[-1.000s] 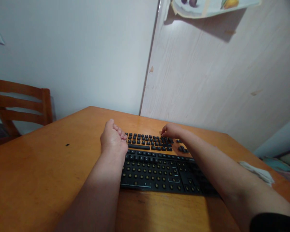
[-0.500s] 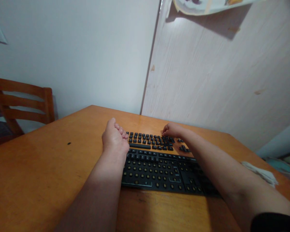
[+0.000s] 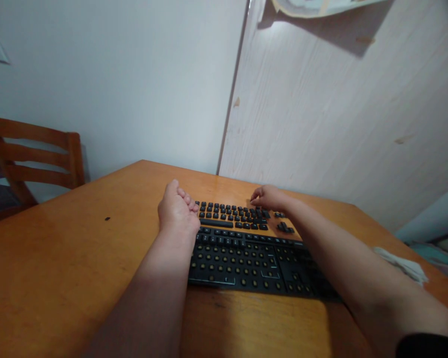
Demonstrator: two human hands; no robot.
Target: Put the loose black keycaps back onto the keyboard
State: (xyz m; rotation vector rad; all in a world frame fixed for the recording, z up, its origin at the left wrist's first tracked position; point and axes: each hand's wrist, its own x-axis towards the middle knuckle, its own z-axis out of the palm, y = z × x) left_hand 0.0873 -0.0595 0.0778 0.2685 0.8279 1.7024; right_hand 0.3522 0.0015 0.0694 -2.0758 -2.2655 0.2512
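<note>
Keyboard lies partly behind forearms; left hand and right hand curl; whether gripping, I cannot tell.

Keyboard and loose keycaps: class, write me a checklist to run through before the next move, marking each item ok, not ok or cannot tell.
1. Keyboard lying on the table: ok.
2. Loose keycaps laid out in rows beyond it: ok.
3. Keyboard fully capped: not ok; many positions are bare.
4. Right end of the keyboard unobstructed: not ok; the right forearm covers part.
5. Right hand gripping a keycap: cannot tell.
6. Left hand empty: cannot tell; it is curled.
</note>
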